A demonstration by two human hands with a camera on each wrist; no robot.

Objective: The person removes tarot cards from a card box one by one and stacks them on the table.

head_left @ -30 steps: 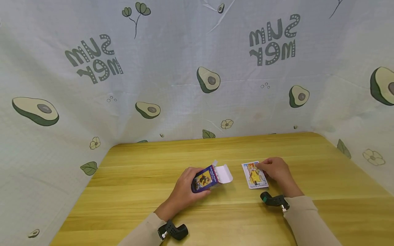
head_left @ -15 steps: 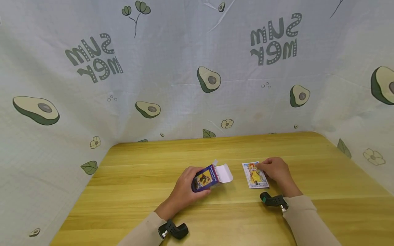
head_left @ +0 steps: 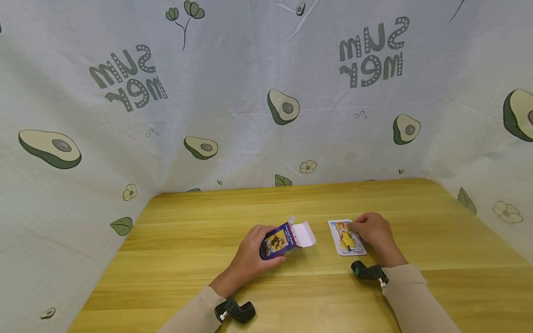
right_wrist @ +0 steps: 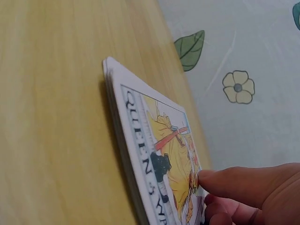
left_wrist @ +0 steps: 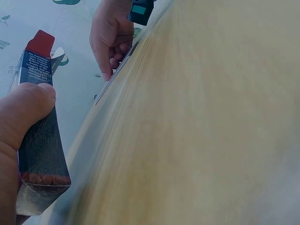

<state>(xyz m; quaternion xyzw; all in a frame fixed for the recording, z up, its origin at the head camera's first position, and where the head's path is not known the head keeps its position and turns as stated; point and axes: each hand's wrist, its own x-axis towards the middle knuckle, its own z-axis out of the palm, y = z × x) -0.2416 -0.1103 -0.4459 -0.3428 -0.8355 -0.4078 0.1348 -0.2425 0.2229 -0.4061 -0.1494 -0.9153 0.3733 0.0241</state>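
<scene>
My left hand (head_left: 248,259) grips a dark blue tarot card box (head_left: 276,242), its top flap open and pointing right. In the left wrist view, the thumb (left_wrist: 40,98) presses along the narrow side of the box (left_wrist: 42,150). On the table at right lies a small stack of tarot cards (head_left: 347,240), face up, with a Queen card (right_wrist: 140,140) on top. My right hand (head_left: 372,229) pinches the stack at its right edge. One fingertip rests on the printed face, while other fingers curl beside the edge, partly hidden in the right wrist view.
The wooden table (head_left: 187,240) carries the box and cards. A pale cloth (head_left: 237,115) printed with avocados hangs behind it and at both sides. Each wrist wears a black camera mount, the left mount (head_left: 235,311) and the right mount (head_left: 369,272).
The top card has slid slightly to the right, so card edges beneath show at its left and bottom. My left hand and the box have hardly moved.
</scene>
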